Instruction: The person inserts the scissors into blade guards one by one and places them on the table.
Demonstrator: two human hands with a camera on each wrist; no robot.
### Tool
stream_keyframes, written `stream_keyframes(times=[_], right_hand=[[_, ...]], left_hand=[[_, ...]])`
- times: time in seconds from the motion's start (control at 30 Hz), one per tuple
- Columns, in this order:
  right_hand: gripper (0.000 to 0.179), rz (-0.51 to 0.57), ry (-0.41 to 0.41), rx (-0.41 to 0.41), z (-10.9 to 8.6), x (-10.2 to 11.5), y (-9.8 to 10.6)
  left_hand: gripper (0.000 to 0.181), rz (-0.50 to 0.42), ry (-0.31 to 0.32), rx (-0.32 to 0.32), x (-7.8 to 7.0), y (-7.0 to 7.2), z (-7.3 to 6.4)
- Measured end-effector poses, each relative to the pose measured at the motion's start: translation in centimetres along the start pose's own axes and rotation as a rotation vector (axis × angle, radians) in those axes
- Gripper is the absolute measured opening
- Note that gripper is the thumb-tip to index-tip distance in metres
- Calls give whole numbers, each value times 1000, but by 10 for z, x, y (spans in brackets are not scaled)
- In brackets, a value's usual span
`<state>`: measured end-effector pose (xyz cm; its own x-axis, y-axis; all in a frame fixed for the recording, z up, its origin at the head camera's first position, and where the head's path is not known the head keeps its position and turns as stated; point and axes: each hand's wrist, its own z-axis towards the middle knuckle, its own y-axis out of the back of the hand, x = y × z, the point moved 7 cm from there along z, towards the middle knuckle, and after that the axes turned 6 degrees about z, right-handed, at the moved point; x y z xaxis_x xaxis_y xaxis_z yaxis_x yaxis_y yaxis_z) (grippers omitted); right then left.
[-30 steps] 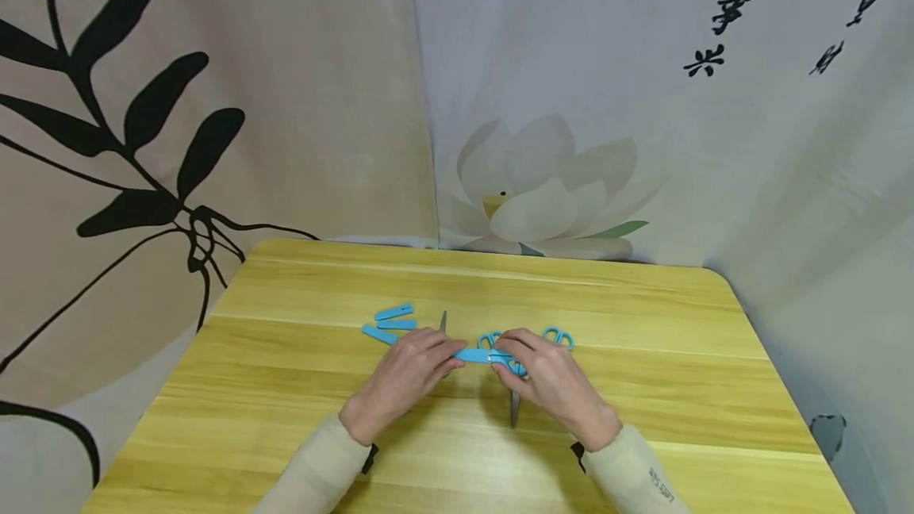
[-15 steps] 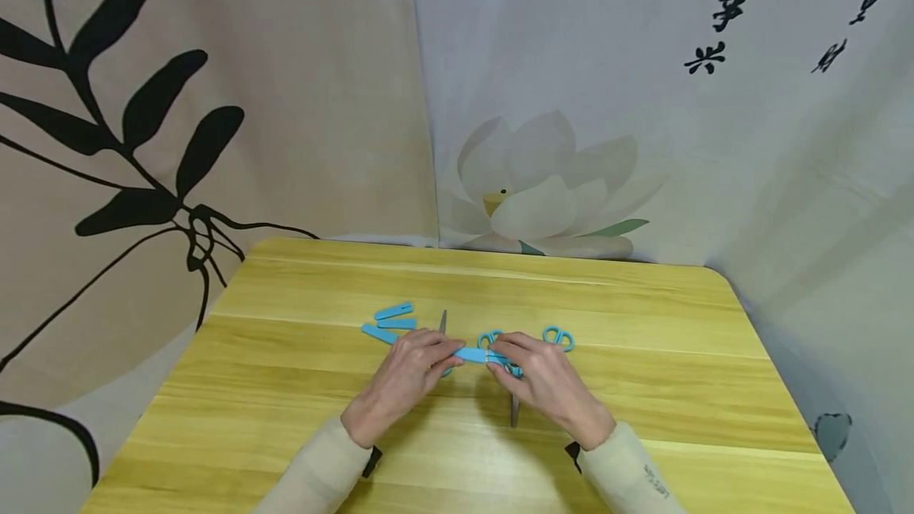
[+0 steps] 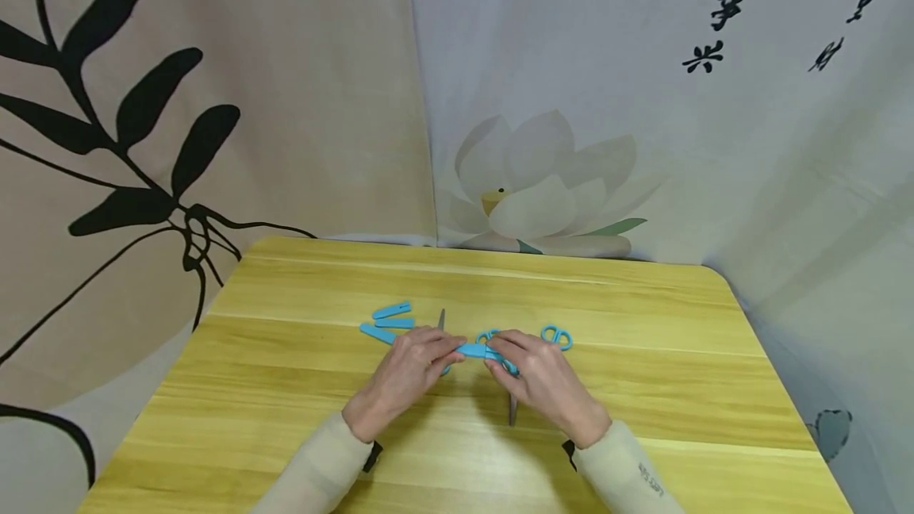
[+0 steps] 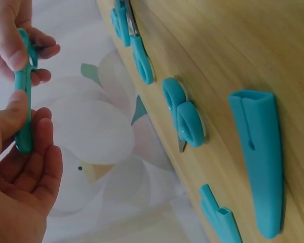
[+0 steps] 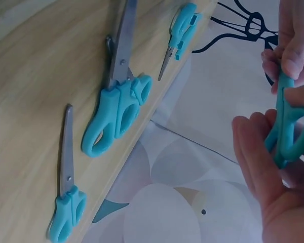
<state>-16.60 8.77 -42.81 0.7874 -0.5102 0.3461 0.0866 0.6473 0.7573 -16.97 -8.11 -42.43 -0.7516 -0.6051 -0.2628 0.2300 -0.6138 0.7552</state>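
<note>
My left hand (image 3: 407, 371) pinches a blue blade sheath (image 3: 470, 350) above the table. Beside it, my right hand (image 3: 546, 379) grips the blue handles of a pair of scissors (image 5: 295, 139), whose blades are hidden in the sheath. The sheath's mouth meets the handles. On the wood below lie a large pair of scissors (image 5: 111, 109), a slimmer pair (image 5: 66, 202) and a pair at the left (image 5: 180, 33), blades bare. Loose blue sheaths lie left of my left hand, among them a wide one (image 4: 261, 167) and a small one (image 4: 220, 217).
The pale wooden table (image 3: 286, 419) runs back to a printed curtain (image 3: 343, 101) with plant and flower drawings. Bare blades point toward and away from me around my hands, one blade (image 3: 512, 411) just below the right hand.
The right hand has shifted slightly left toward the left hand, bringing the scissors' handles up against the sheath. The left hand stays nearly in place.
</note>
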Motion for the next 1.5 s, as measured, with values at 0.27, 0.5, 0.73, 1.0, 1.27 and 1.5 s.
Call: stream_keyframes(times=[0.27,0.5,0.73,1.0,1.27,1.5], right_hand=[[23,21,-1,-4,0,-2,0],[23,20,22,-36,0,-2,1],[24,35,5,-37,-2,-4,1],[24,74,-72,-36,-6,-13,1],[21,91,-151,-29,-10,-17,2],[22,86,-174,-24,-14,-21,6]], left_hand=[[25,-55,12,-20,0,1,2],[25,-51,3,-41,1,0,2],[25,-47,18,-28,1,-2,2],[24,29,71,29,3,-7,3],[24,55,81,16,1,-12,0],[46,89,94,77,2,-17,-3]])
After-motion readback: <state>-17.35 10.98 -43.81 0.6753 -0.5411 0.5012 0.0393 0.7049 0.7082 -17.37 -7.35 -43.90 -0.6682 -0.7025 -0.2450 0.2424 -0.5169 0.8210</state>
